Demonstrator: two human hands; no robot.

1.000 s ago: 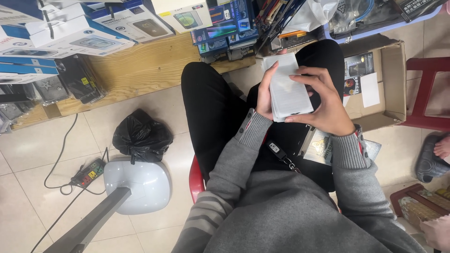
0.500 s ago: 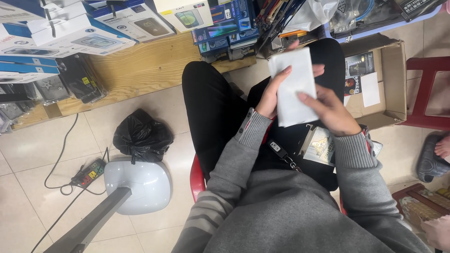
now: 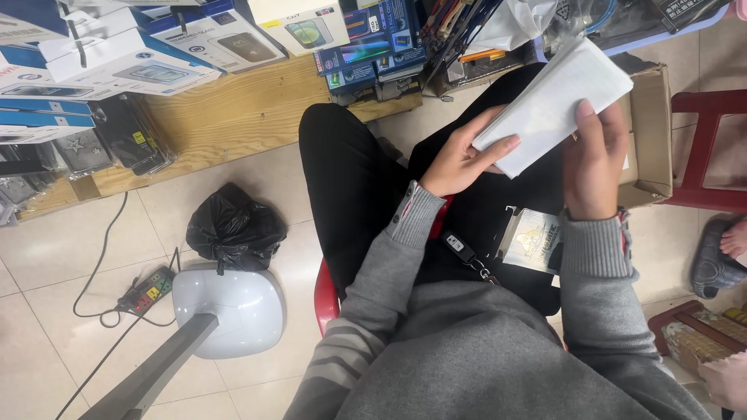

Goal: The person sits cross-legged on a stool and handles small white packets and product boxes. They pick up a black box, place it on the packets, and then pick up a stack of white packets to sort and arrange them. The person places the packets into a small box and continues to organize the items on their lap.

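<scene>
While both hands pinch the white box [image 3: 548, 109], left hand [image 3: 464, 159] underneath, right hand [image 3: 595, 159] on top, inspection; next needs a steady turn.

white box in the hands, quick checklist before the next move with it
1. Left hand on the white box: ok, fingers lie along its lower edge.
2. Right hand on the box: ok, it grips the near end.
3. Box closed: cannot tell, no flap or seam shows.
4. Room on the lap: not ok, a key fob and a clear packet lie there.
5. Open cardboard carton at the right: ok, close beside the box.
6. Other person's foot at the right: ok, apart from both hands.
</scene>
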